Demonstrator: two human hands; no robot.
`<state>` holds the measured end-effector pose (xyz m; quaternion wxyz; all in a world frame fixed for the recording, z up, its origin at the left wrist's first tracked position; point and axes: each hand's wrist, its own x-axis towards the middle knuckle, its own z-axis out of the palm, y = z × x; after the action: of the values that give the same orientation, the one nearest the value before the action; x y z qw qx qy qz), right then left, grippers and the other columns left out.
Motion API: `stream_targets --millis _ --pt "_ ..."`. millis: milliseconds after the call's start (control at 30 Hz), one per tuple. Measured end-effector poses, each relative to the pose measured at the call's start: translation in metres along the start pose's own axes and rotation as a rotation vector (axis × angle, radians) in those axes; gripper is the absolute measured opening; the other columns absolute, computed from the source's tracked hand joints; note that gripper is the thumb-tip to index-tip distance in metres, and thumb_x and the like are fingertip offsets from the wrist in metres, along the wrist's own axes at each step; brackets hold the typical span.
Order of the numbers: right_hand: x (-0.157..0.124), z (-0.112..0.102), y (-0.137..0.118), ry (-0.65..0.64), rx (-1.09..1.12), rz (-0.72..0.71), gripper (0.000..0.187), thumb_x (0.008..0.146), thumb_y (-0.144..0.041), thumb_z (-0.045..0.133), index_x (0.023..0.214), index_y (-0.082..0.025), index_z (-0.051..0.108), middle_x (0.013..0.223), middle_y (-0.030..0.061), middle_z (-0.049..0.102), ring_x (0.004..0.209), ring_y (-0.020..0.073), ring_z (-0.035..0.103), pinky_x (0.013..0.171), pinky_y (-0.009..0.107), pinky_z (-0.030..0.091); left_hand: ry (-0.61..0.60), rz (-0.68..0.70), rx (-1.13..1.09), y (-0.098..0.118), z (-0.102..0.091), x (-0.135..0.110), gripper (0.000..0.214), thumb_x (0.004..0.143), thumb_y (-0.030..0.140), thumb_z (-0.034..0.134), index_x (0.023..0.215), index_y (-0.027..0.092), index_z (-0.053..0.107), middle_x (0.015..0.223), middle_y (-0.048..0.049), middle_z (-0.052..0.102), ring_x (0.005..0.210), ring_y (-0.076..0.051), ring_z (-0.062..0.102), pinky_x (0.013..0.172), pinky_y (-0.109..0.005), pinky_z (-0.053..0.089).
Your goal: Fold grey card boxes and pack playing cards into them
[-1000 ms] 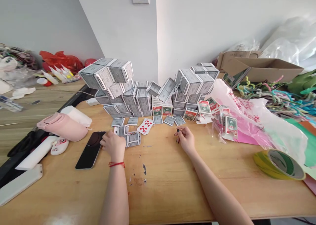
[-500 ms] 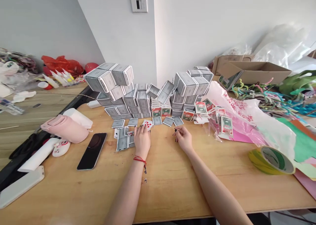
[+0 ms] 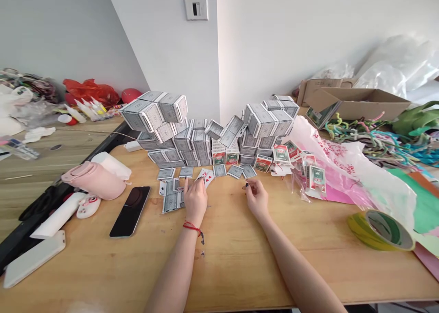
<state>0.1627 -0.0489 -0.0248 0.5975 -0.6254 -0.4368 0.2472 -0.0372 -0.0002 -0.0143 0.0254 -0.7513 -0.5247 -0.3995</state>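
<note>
Grey-backed playing cards (image 3: 170,202) lie in a loose, overlapping patch on the pale wooden table (image 3: 233,276), with a face-up card showing red hearts (image 3: 207,177) at the patch's upper right edge. The left hand (image 3: 195,201), a red string bracelet (image 3: 191,228) at its wrist, bends over the patch with its fingers down at the heart card; whether they grip that card is hidden behind the hand, so I cannot tell. The right hand (image 3: 256,199) rests well apart from the patch, thumb and fingertips drawn narrowly together with nothing visible between them (dark polish marks the nails). Just above it runs a short row of single face-down cards (image 3: 236,171).

Behind that row rise two tall masses of box-like card blocks (image 3: 154,116) (image 3: 264,123), with a few boxed card packs (image 3: 218,155) between them. More packs in clear wrappers (image 3: 315,178) sit on a pink-and-white plastic bag (image 3: 331,164) to the right. Left of the hands lie a black smartphone (image 3: 130,211) and a pink cylinder (image 3: 94,180). Toward the far right are a green-and-yellow tape roll (image 3: 380,230), a tangle of pipe cleaners (image 3: 363,139) and an open cardboard box (image 3: 360,103). A red plastic bag (image 3: 91,92) sits on the lower wooden surface beyond the table's left side.
</note>
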Motion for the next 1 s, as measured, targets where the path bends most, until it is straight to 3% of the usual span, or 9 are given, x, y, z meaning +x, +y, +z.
stream_targets --millis 100,267,367,467,533,600,733,867,1000 --pt "-0.008 0.001 -0.01 0.007 0.01 -0.036 0.023 0.075 -0.038 0.051 0.085 -0.018 0.058 0.073 0.0045 0.062 0.061 0.0141 0.054 0.059 0.028 0.046 0.059 0.02 -0.09 0.011 0.0 -0.004 0.024 0.084 0.019 0.04 0.1 0.018 0.057 0.088 -0.0086 0.067 0.082 -0.018 0.062 0.101 -0.044 0.028" --pt "-0.022 0.014 -0.021 -0.424 0.488 0.317 0.033 0.077 -0.045 0.049 0.083 -0.015 0.06 0.078 0.0082 0.064 0.06 0.0164 0.059 0.054 0.031 0.049 -0.058 0.219 -0.233 0.043 0.005 -0.015 0.023 0.083 0.016 0.042 0.098 0.021 0.057 0.095 -0.0055 0.066 0.091 -0.017 0.06 0.097 -0.04 0.036" --pt "-0.022 0.02 -0.016 -0.392 0.709 0.472 0.028 0.072 -0.042 0.057 0.075 -0.015 0.06 0.073 0.0068 0.065 0.064 0.0182 0.061 0.059 0.033 0.052 -0.169 0.35 -0.275 0.053 0.005 -0.016 0.024 0.083 0.014 0.041 0.098 0.022 0.058 0.1 -0.0048 0.065 0.097 -0.017 0.058 0.095 -0.038 0.039" --pt "-0.014 0.019 -0.007 -0.295 0.74 0.528 0.024 0.061 -0.033 0.07 0.07 -0.014 0.059 0.07 0.0055 0.066 0.065 0.0185 0.063 0.064 0.033 0.053 -0.24 0.435 -0.316 0.05 0.005 -0.011 0.022 0.083 0.016 0.042 0.098 0.022 0.058 0.101 -0.0029 0.064 0.103 -0.015 0.055 0.098 -0.038 0.038" --pt "-0.009 0.016 -0.002 -0.221 0.701 0.504 0.026 0.059 -0.034 0.071 0.072 -0.014 0.06 0.074 0.0063 0.067 0.069 0.0196 0.064 0.067 0.034 0.054 -0.22 0.369 -0.275 0.042 0.008 -0.008 0.023 0.084 0.018 0.042 0.102 0.021 0.056 0.108 -0.0042 0.062 0.109 -0.016 0.051 0.101 -0.04 0.036" --pt "-0.005 0.013 0.002 -0.157 0.636 0.465 0.028 0.061 -0.038 0.07 0.07 -0.014 0.059 0.073 0.0066 0.068 0.071 0.021 0.064 0.069 0.035 0.054 -0.155 0.205 -0.153 0.032 0.014 -0.005 0.03 0.084 0.015 0.037 0.111 0.018 0.052 0.117 -0.0078 0.056 0.116 -0.017 0.046 0.1 -0.039 0.037" --pt "-0.004 0.014 0.003 -0.155 0.522 0.437 0.03 0.061 -0.042 0.068 0.072 -0.015 0.06 0.074 0.0072 0.069 0.073 0.0245 0.065 0.068 0.038 0.054 -0.158 -0.06 0.111 0.018 0.026 -0.002 0.038 0.082 0.013 0.038 0.119 0.007 0.044 0.122 -0.019 0.049 0.117 -0.025 0.043 0.095 -0.041 0.039" --pt "-0.006 0.016 0.002 -0.189 0.451 0.415 0.032 0.061 -0.044 0.067 0.075 -0.015 0.062 0.077 0.0079 0.069 0.069 0.0238 0.065 0.063 0.036 0.054 -0.249 -0.055 0.163 0.015 0.023 0.001 0.031 0.084 0.014 0.036 0.11 0.011 0.053 0.11 -0.0144 0.058 0.106 -0.023 0.052 0.089 -0.038 0.041" --pt "-0.007 0.014 -0.001 -0.226 0.405 0.415 0.032 0.061 -0.043 0.068 0.071 -0.013 0.063 0.069 0.0073 0.068 0.056 0.019 0.062 0.053 0.03 0.05 -0.251 -0.073 0.126 0.016 0.014 0.003 0.029 0.085 0.019 0.036 0.104 0.016 0.057 0.104 -0.01 0.062 0.097 -0.021 0.057 0.083 -0.033 0.043"
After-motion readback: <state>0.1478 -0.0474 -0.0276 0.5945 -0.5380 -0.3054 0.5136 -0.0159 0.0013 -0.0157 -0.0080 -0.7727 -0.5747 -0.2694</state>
